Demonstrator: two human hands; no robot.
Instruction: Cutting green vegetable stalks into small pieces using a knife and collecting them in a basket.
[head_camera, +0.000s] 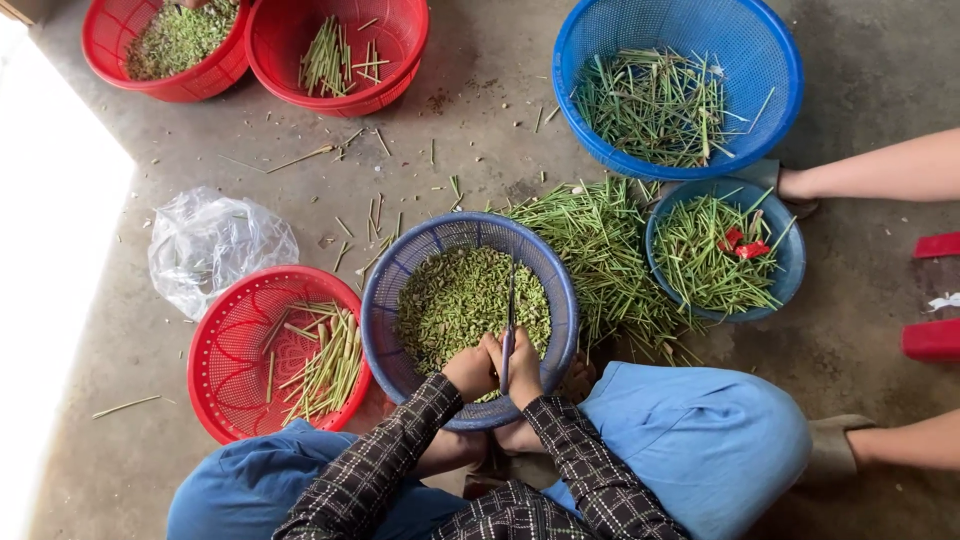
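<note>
Person seated low, blue trousers, dark checked sleeves. Both hands meet over the near rim of a dusky-blue round plastic basket (385, 330). Right hand (522, 368) closed around a slim dark-bladed knife (510, 318), blade pointing far. Left hand (468, 372) bunched, fingertips pinching something small against the blade; what it is I cannot tell.

Basket holds a deep layer of short green cut pieces (460, 300). Uncut green stems (600, 250) lie heaped just right of it, so much is cut and much remains.

Red mesh basket (215, 375), near left, holds a few pale stalks. Crumpled clear plastic bag (210, 240) beyond it. Far: two red baskets, large blue basket (770, 60) of stems.

Floor (480, 120): bare grey concrete, littered with stem scraps.
</note>
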